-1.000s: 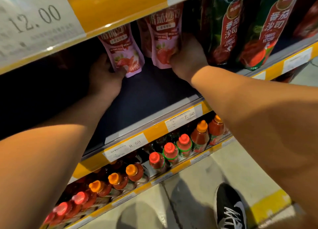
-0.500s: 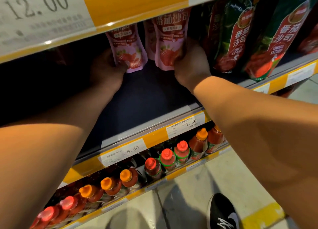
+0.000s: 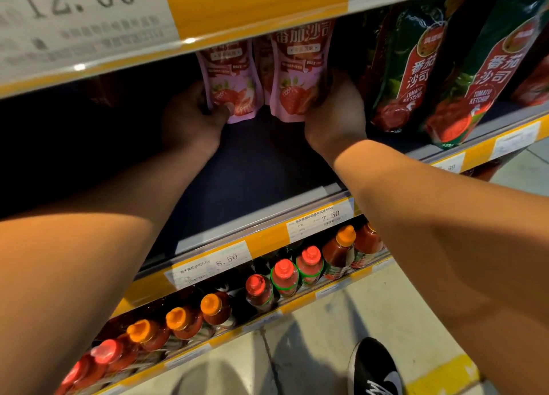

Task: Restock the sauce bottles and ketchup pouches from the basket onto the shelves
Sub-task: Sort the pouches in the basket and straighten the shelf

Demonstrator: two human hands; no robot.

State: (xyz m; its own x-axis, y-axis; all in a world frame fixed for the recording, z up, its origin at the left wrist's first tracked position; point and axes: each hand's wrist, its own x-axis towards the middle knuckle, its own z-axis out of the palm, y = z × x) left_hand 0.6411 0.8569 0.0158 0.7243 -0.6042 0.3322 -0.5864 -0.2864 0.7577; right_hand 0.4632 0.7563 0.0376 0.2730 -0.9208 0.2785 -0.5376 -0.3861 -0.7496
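Two pink ketchup pouches [image 3: 234, 85] now stand closer together, deep on the middle shelf [image 3: 261, 169]: left hand [image 3: 190, 118] pinches one's base, right hand [image 3: 335, 109] grips the other, so seating them looks nearly finished.

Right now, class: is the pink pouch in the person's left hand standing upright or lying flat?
Upright. The pink pouch stands on its bottom edge on the dark shelf, label facing out, with the left hand gripping its lower corner.
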